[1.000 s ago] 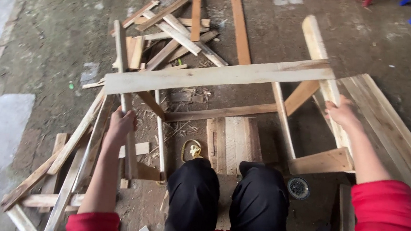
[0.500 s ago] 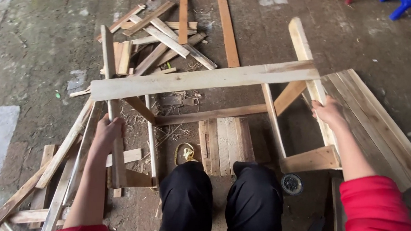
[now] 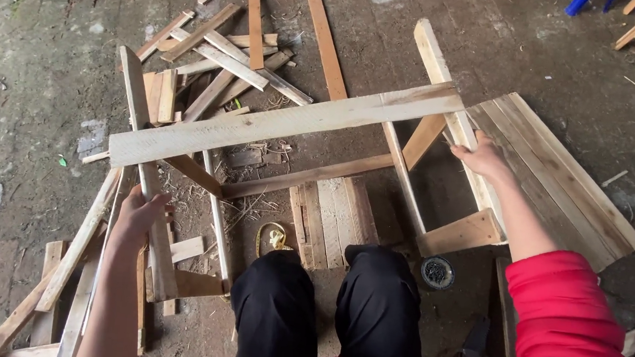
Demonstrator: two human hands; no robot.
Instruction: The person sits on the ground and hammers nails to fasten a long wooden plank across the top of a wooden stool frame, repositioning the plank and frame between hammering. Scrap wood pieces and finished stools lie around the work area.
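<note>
- Wooden frame [image 3: 284, 123]: rough timber trestle standing on the dirt floor in front of the seated person; long pale top rail runs left to right, tilted up toward the right, with diagonal braces and a lower crosspiece beneath it.
- Left hand [image 3: 139, 214]: closed around the frame's left leg [image 3: 144, 180], fingers wrapped on the plank below the top rail.
- Scrap planks [image 3: 222, 50]: loose heap on the ground beyond the frame, at upper left.
- Yellow strap [image 3: 273, 237]: small coil on the floor, just beside the person's left knee.
- Short board stack [image 3: 330, 213]: flat on the ground under the frame, near the knees.
- Round black tin [image 3: 437, 272]: on the floor by the right knee.
- Right hand [image 3: 485, 158]: gripping the frame's right leg [image 3: 446, 83], knuckles up.
- Slatted panel [image 3: 559, 175]: lying flat, just right of that leg.
</note>
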